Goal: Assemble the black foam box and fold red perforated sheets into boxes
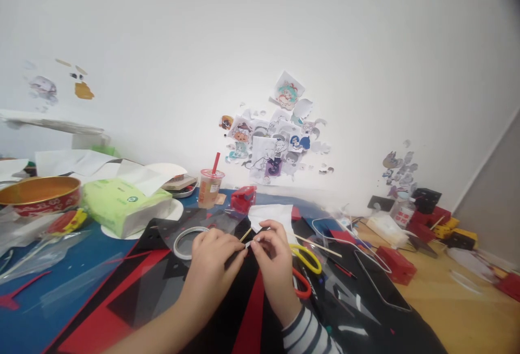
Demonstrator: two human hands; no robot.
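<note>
My left hand (219,259) and my right hand (274,264) meet at the middle of the table, fingertips pinched close together. From the left fingertips a thin wooden stick (246,235) points up and away. Between the two hands is a small white strip (249,244), pinched by my right fingers; its exact kind is too small to tell. Left of my left hand lies a roll of tape (179,246). Beside my right hand are a yellow scissor handle (307,259) and an orange-red handle (304,282). White paper (268,216) lies just behind the hands.
Another wooden stick (319,246) and a phone (382,281) lie to the right. At the back stand a drink cup (209,188) with a red straw and a red object (242,198). A green tissue pack (125,205) and a gold-red bowl (44,199) are left.
</note>
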